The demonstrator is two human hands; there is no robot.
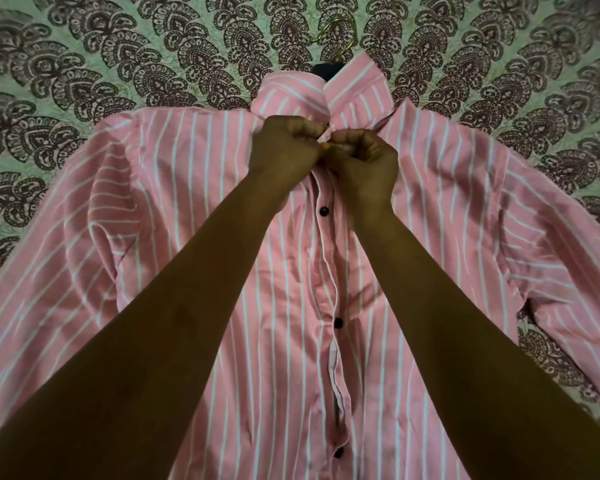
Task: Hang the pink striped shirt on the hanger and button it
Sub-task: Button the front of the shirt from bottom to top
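Pinching placket at collar: left hand (pixel 284 147), right hand (pixel 362 157); shirt (pixel 194 265) on hanger (pixel 340 36); lower buttons (pixel 323 212) look fastened; top one pending.

two bare forearms entering from 6 o'clock, no sleeves, no watch or rings visible, left hand (pixel 284 152), right hand (pixel 362 161)

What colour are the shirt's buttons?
Dark, near black; the buttons stand out on the pink shirt in the head view.

Head camera looks steeply down, close over the shirt (pixel 194 237).
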